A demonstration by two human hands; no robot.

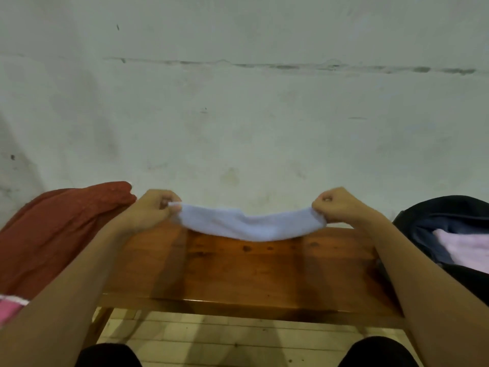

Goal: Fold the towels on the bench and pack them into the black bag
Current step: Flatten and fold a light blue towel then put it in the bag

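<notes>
A light blue towel (248,225) hangs stretched between my two hands above the far side of the wooden bench (238,274), sagging in the middle. My left hand (156,205) pinches its left end with curled fingers. My right hand (334,205) grips its right end the same way. The black bag (434,215) lies open at the right end of the bench, with a pale pink towel (465,247) inside it.
A rust-red cloth (53,234) is heaped at the bench's left end, with a pink and white towel (9,308) at the left edge below it. A pale wall stands close behind the bench. Tiled floor and my dark-clad knees show below the front edge.
</notes>
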